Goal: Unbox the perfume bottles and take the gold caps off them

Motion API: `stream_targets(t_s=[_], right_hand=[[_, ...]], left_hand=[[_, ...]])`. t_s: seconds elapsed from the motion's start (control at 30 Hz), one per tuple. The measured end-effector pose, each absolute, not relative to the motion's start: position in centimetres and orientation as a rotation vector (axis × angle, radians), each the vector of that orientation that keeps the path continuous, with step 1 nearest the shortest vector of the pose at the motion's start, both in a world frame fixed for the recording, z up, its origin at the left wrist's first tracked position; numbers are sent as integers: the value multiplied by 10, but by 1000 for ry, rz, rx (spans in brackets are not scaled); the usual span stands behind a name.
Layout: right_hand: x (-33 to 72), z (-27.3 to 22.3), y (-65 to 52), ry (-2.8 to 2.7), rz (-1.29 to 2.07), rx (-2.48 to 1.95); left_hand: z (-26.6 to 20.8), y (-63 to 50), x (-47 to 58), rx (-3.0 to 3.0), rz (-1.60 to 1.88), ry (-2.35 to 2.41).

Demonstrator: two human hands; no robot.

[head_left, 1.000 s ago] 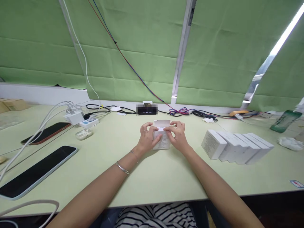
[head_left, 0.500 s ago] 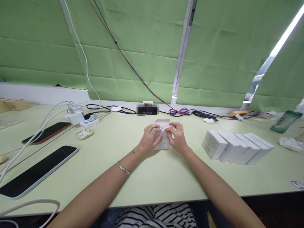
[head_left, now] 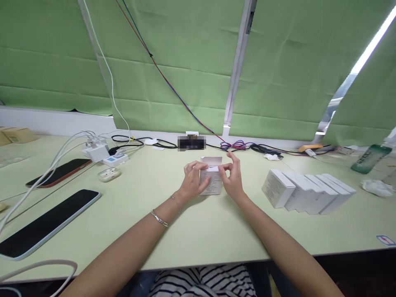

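A small white box [head_left: 212,186] with fine print on its front stands upright on the table, its top flap [head_left: 211,161] raised at the back. My left hand [head_left: 192,180] grips the box's left side, thumb across the printed front and fingers at the top edge. At the upper right corner, my right hand [head_left: 232,178] pinches the side with thumb and a finger, while another finger points up away from it. Little of the box's inside shows.
Several similar white boxes [head_left: 305,192] lean in a row at the right. Phones [head_left: 51,222], an earbud case [head_left: 109,174] and white chargers [head_left: 98,152] lie at the left. Cables [head_left: 266,149] run along the back, and a green bottle [head_left: 371,158] lies far right.
My right hand has moved slightly right, from the middle of the top edge to the box's right corner, with one finger lifting. My left hand keeps its hold.
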State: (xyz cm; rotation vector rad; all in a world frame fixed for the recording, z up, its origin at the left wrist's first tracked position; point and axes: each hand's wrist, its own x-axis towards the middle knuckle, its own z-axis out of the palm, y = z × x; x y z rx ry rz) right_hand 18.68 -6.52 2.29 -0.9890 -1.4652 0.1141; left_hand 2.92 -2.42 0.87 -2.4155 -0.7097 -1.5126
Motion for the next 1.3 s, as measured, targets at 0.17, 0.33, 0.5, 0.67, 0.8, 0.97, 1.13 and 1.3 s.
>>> stream_targets(t_s=[0.17,0.33,0.5,0.67,0.8,0.97,1.13,1.3], right_hand=[[195,32,-63,-1404,488,-1044],[196,35,-63,-1492,466,-1061],[195,34,-64,-1524,366,-1038],[196,36,-66,-1571,267,-1007],[198,36,-66,-1635,182,-960],[204,36,-65,-1746,17,-932],[206,36,-64,-1787,22,-898],[206,36,-63,-1803,64,-865]], left_hand=[[8,-24,30,-2392,-1566,-654],[3,-22,29,-2423,-1678,-813],[11,-28,30,-2497,-2113,-1066],[21,-37,33,-2477,-2420,-1161],[23,-41,36,-2446,-2459,-1155],[24,-42,37,-2417,-2334,-1025],[23,-38,33,-2412,-2147,-891],[23,-36,30,-2393,-2052,-825]])
